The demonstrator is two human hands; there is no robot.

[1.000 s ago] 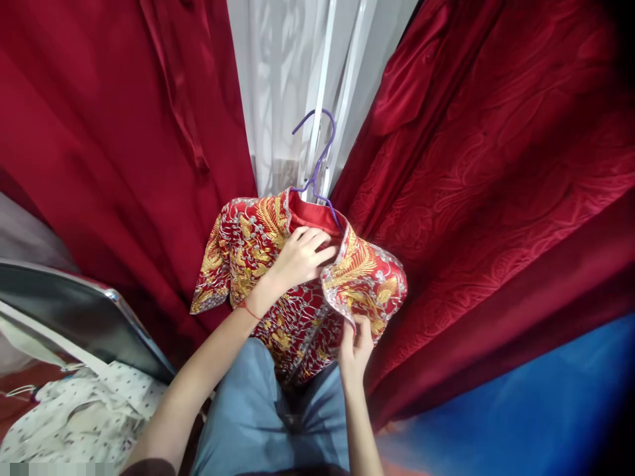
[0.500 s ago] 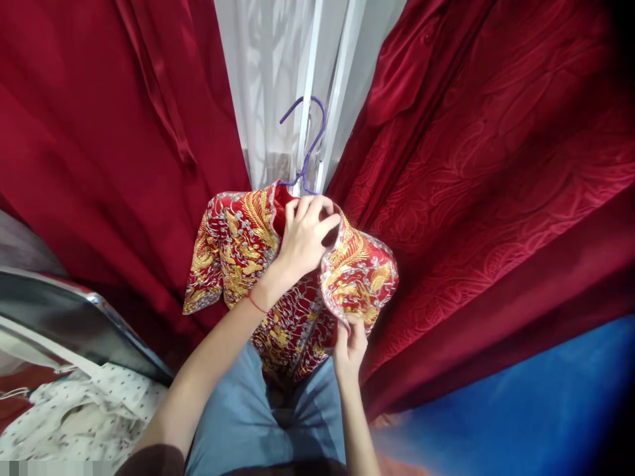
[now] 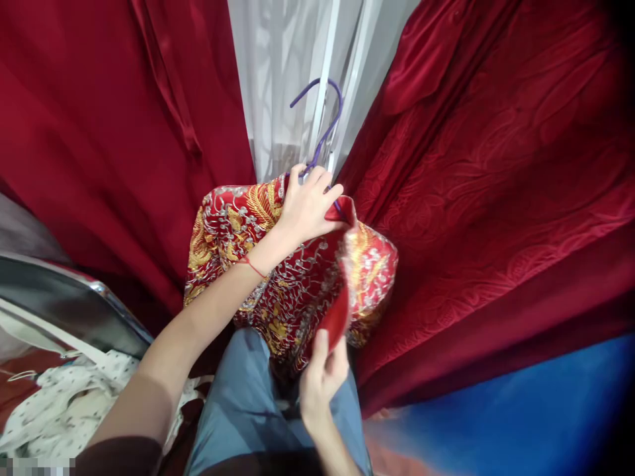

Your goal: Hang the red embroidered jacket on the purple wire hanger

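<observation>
A red jacket (image 3: 228, 231) with gold and silver embroidery hangs on a purple hanger (image 3: 339, 109) in front of my legs. My left hand (image 3: 307, 201) is closed around the hanger just below its hook, at the jacket's neckline, and hides the middle of the hanger. Lower down, my right hand (image 3: 325, 373) pinches the front edge of the jacket between thumb and fingers. That edge is pulled toward me and folded back, so its plain red lining shows. The jacket's right side is slightly blurred.
Dark red curtains hang at the left (image 3: 99, 132) and right (image 3: 496, 145), with white sheer fabric (image 3: 272, 79) between them. A dark chair back (image 3: 54, 297) stands at the lower left beside dotted white cloth (image 3: 59, 403). A blue surface (image 3: 506, 416) lies at the lower right.
My right hand has drawn the jacket's front edge down and to the left, turning its lining outward. My left hand has shifted slightly up at the neckline, and the hanger sits higher in view.
</observation>
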